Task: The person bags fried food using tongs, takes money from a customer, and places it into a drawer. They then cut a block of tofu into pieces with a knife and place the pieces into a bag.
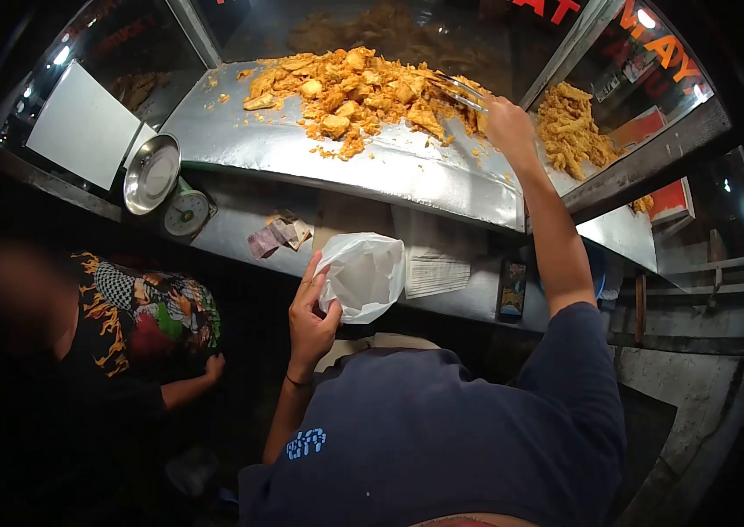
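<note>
Head view: your left hand has the white bag by its left side, thumb and fingers pinched on the rim, mouth of the bag open, held just in front of the lower shelf. Your right hand is closed around the metal tongs, arm stretched over the metal counter; tong tips are in the right side of the fried battered pieces, can't tell if they grip one. That pile lies along the counter's far edge, crumbs spilling toward the near edge; a second fried pile sits by its right end. Lower shelf: dial scale with pan at left end, banknotes near front edge, paper sheets mid-shelf, phone toward right end. Another person is at your left.
</note>
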